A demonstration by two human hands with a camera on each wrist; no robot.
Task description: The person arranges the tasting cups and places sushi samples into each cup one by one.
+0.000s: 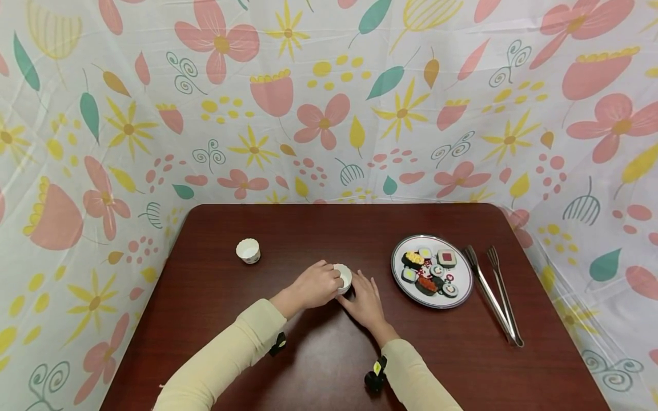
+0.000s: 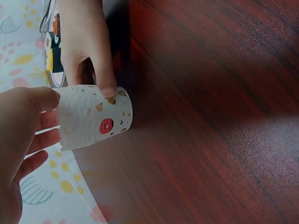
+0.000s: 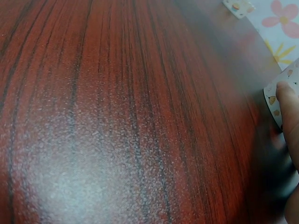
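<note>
Steadying the white paper cup (image 2: 88, 116) between 2 hands seems to be the step in hand. It is placed near the middle of the brown table (image 1: 288, 225); whether its base is resting there cannot be told. Its scalloped rim is pinched by the left hand (image 1: 319, 285), the gap between thumb and bent fingers being taken up by the rim. The printed wall, close to the base, is held by the right hand (image 1: 365, 303), the thumb pressed on the side and the fingers passed behind; how tightly cannot be told.

For this to be done well, light pressure should be used, since the thin rim would probably be creased easily. The base is best kept firm by the right hand while any turn is made by the left.

Ample room is given: a 2nd cup (image 1: 249, 251) is set well apart to the left, and the plate (image 1: 464, 274) of sushi pieces (image 1: 426, 286) and the tongs (image 1: 488, 291) are laid to the right.
</note>
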